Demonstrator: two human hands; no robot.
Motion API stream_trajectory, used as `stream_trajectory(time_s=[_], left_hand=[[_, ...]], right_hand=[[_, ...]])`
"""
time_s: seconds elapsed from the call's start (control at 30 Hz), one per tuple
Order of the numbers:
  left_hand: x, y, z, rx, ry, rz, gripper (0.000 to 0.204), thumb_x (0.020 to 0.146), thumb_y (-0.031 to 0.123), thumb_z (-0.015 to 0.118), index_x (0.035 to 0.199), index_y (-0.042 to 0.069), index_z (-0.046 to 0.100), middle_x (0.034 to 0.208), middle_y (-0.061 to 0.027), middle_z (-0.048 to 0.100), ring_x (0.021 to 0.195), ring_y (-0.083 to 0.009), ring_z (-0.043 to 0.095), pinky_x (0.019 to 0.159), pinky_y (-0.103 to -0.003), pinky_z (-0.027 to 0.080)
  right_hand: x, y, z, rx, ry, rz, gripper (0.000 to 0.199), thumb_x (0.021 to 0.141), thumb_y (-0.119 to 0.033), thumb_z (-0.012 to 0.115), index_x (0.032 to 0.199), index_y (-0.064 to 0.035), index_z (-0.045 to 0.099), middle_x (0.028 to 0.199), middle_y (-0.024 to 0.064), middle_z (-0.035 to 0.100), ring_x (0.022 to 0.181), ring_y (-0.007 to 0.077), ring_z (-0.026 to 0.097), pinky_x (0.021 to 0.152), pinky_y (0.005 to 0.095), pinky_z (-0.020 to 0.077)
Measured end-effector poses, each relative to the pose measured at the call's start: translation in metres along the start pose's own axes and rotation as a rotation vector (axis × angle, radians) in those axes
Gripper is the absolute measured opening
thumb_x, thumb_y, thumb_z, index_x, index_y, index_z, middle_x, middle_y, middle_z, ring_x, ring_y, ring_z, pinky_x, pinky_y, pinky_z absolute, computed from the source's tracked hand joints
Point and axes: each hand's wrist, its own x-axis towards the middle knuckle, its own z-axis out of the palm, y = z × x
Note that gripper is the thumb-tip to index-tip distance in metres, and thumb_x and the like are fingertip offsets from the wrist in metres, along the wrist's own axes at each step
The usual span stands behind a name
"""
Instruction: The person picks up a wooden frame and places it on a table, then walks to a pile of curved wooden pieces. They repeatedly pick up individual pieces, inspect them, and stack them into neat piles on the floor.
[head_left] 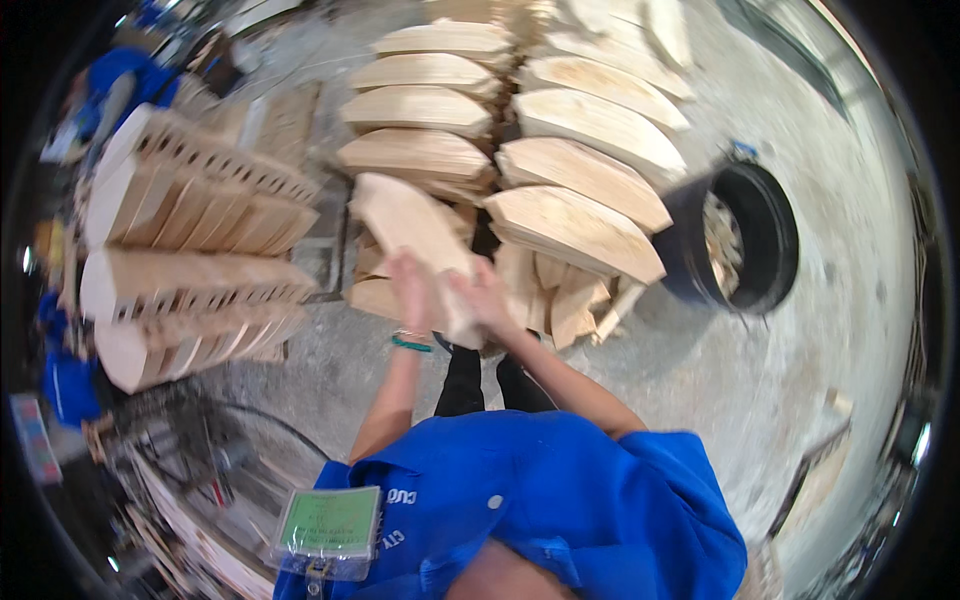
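Note:
A pale curved wooden board (412, 218) slants in front of me, its far end up and to the left. My left hand (410, 290) is closed on its left side, and a green band circles that wrist. On its near right part my right hand (484, 300) is closed as well. Both hands are slightly blurred. Just beyond lies a left row of stacked, similar curved boards (415, 152). To its right runs a second row of such boards (580, 232), their ends cut at an angle.
At the right stands a black bin (690, 240) with wood scraps inside. Wooden blocks with rows of dark holes (195, 285) stack at the left. Loose wood pieces (560, 290) fill the space under the right row. People in blue (130, 75) are at the far left.

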Motion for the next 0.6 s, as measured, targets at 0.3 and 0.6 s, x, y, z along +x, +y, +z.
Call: stream_trajectory(time_s=[0.3,0.6], left_hand=[[0.059,-0.072,-0.064,0.622,-0.020,0.102,0.058,0.090,0.026,0.052,0.137,-0.002,0.033,0.141,-0.0253,0.035,0.130,-0.0365,0.034,0.107,-0.042,0.028],[-0.005,-0.041,-0.004,0.607,-0.139,0.404,0.063,0.089,0.026,0.058,0.137,-0.005,0.030,0.142,-0.0230,0.034,0.133,-0.0359,0.031,0.110,-0.041,0.025]], right_hand=[[-0.022,0.031,-0.093,-0.212,0.212,-0.082,0.038,0.083,-0.014,0.063,0.117,0.0012,0.055,0.112,0.0113,0.059,0.098,0.0195,0.057,0.085,0.0313,0.0476],[-0.038,-0.028,-0.292,0.073,0.964,0.043,0.056,0.090,-0.050,0.051,0.128,-0.0087,0.047,0.120,0.0002,0.052,0.111,0.0148,0.047,0.084,0.0398,0.0436]])
